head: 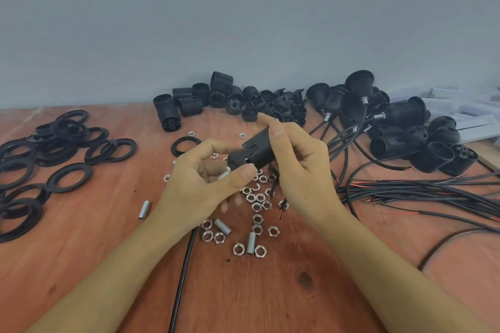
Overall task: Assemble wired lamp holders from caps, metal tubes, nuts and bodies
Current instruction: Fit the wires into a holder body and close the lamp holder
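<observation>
Body (259, 149) gripped by right fingers (276, 131) — cap (236, 160) end pinched in left fingers (242, 174).

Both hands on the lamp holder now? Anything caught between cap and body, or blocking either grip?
Nothing visible does. The left hand pinches the cap end, the right hand holds the threaded body, and the two parts meet. Loose nuts lie on the table below, clear of the grip.
</observation>
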